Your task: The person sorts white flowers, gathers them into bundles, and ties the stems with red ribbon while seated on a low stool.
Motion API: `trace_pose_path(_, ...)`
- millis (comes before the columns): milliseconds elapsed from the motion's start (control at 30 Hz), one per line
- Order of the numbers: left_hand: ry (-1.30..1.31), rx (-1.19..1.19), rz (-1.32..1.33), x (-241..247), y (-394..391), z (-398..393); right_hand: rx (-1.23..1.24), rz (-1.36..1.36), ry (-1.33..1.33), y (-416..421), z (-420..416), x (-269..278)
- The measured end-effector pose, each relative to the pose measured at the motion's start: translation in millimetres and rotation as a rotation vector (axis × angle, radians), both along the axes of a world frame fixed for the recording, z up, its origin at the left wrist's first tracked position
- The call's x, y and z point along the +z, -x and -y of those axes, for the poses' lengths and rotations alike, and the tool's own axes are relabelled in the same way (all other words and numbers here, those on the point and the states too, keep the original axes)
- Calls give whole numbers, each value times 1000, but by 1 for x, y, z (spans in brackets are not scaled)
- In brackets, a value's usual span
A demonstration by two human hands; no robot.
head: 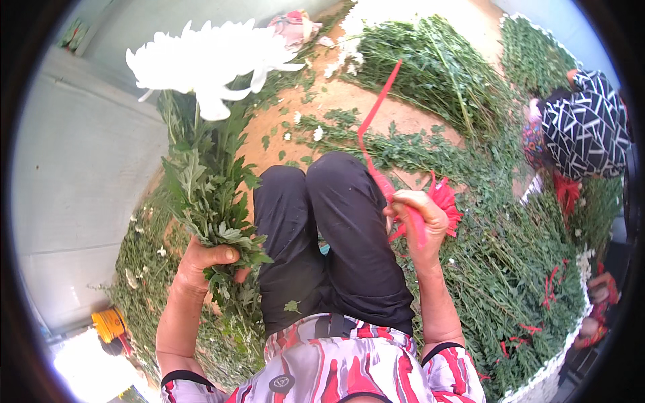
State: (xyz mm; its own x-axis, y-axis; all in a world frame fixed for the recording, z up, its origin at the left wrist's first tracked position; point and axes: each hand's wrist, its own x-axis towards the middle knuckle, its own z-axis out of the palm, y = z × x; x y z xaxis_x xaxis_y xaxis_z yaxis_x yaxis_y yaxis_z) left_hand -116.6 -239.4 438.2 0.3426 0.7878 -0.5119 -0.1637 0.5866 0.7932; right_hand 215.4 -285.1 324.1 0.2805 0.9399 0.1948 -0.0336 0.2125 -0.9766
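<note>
My left hand (209,264) grips a bunch of leafy green chrysanthemum stems (206,191). Large white chrysanthemum blooms (196,60), washed out by the light, top the bunch at the upper left. Between the thumb and fingers of my right hand (421,219) is a strip of red plastic ribbon (373,116). One end of it stretches up and away past my right knee, while the other hangs over the palm. Just behind that hand lies a bundle of cut red strips (446,204). The lower ends of the stems run below my left hand, partly hidden among leaves.
A large pile of stems (428,75) lies on the brown floor ahead. More stems (504,282), some with red ties, lie at my right. A person in a patterned top (584,126) bends at the far right. A pale wall (90,166) and a yellow object (109,325) are at left.
</note>
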Motion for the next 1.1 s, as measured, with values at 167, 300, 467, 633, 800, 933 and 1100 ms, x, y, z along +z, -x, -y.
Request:
trace_pose_path(167,-118,-251,-7,5,-25,-11,295,279,-100,49,-9,8)
trace_pose_path(300,-135,-576,-269,-12,-60,-35,354,470,-149,56,3,24)
trace_pose_path(467,-649,-649,-783,-62,-66,-20,392,554,-324,58,11,51)
trace_pose_path(633,-983,-442,-914,-95,-79,19,457,416,-426,82,-23,56)
trace_pose_path(800,-1027,-412,-955,-84,-83,36,424,281,55,81,-50,52)
trace_pose_path(933,-1228,-401,-1088,-94,-78,47,405,930,-13,73,-71,55)
trace_pose_path(1100,-1307,-362,-1107,-98,-78,48,483,1131,-168,77,-68,76)
